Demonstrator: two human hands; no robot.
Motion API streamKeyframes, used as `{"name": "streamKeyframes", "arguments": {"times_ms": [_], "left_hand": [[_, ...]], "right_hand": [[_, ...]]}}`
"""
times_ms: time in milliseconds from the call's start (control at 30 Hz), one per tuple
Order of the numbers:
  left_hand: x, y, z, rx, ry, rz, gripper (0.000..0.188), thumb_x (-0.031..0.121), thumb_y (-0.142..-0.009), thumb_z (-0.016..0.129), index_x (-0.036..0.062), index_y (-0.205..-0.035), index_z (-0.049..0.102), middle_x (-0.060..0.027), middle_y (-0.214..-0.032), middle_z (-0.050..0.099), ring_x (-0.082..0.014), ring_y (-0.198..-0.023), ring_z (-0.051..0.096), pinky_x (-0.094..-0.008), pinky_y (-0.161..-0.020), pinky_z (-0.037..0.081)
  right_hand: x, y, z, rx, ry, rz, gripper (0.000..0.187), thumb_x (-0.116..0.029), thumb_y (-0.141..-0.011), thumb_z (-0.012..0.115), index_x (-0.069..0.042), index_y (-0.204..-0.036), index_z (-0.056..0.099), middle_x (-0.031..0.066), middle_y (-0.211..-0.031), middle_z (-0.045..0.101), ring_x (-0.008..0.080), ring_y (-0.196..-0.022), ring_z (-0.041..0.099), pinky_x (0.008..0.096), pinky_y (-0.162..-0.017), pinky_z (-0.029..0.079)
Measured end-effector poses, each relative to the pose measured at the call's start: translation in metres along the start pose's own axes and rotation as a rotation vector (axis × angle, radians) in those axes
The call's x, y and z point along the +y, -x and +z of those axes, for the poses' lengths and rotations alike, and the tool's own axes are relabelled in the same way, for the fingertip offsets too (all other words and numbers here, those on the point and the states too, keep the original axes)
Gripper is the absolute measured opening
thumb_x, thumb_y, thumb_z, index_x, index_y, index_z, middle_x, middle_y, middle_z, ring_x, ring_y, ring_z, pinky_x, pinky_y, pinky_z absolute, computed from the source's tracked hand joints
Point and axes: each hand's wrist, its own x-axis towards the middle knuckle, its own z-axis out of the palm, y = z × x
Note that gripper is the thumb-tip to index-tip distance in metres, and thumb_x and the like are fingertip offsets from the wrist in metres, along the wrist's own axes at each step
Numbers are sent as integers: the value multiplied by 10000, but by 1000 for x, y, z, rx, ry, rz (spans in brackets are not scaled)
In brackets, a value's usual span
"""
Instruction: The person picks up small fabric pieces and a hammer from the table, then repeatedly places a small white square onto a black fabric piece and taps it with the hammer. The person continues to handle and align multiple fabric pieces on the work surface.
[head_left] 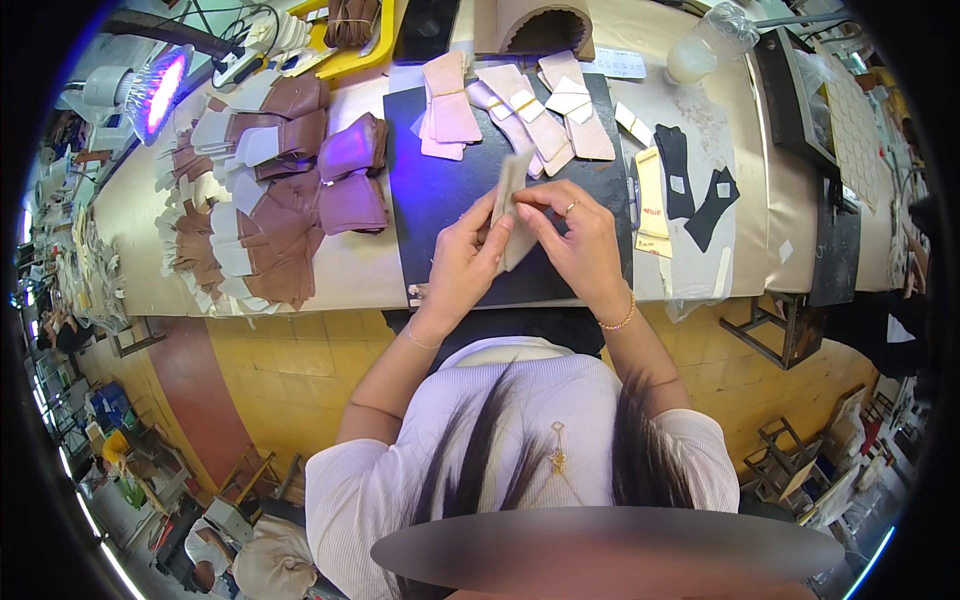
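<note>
Both my hands are raised over the black mat (420,210), holding a pale beige cut piece (513,180) that looks like thin leather or fabric. My left hand (468,252) pinches its left side between thumb and fingers. On the other side, the thumb and fingertips of my right hand (578,240) press against it. Whether it is one piece folded or several together I cannot tell. Beyond my hands, bundles of pinkish-beige cut pieces (450,105) lie on the mat, some with narrow bands round them and small white slips.
To the left are piles of brown cut pieces (280,240) with white ends, near a lit lamp (158,92). To the right lie a yellow card pattern (652,205), black cut pieces (712,210) and a plastic bottle (700,50). A yellow tray (372,55) stands at the back.
</note>
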Motion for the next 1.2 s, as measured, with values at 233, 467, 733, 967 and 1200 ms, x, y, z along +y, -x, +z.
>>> {"name": "streamKeyframes", "arguments": {"times_ms": [233,467,733,967,1200], "left_hand": [[-2,3,8,139,-457,294,439,49,-930,578,112,-1363,538,-200,-914,674,-289,-653,650,-361,-602,511],[-3,5,9,161,-523,395,402,69,-924,594,92,-1324,566,-205,-1063,676,-322,-773,685,-388,-674,539],[2,9,-1,89,-310,91,281,134,-950,582,-2,-1191,633,-182,-1027,695,-255,-909,684,-340,-821,505],[3,9,4,115,-409,151,228,141,-943,617,-40,-1074,660,-80,-775,627,-91,-720,502,-260,-655,442],[-8,7,-2,66,-337,118,244,142,-930,639,-16,-1112,674,-57,-761,662,-56,-638,511,-237,-579,427]], "right_hand": [[-3,3,0,-3,-4,108,126,-81,-847,708,10,-934,713,98,-830,715,132,-652,640,253,-610,501],[-3,3,-6,-98,-84,254,131,-88,-867,691,29,-927,696,79,-810,711,97,-708,658,244,-639,507],[3,5,-7,-204,-150,250,146,-138,-888,657,3,-924,661,92,-784,681,144,-660,632,265,-636,501],[10,7,-6,-285,-87,183,186,-179,-917,629,5,-941,628,151,-785,685,242,-691,682,317,-650,517],[12,11,-13,-272,-175,218,160,-156,-904,620,3,-914,600,107,-745,675,176,-691,679,297,-646,516]]}}
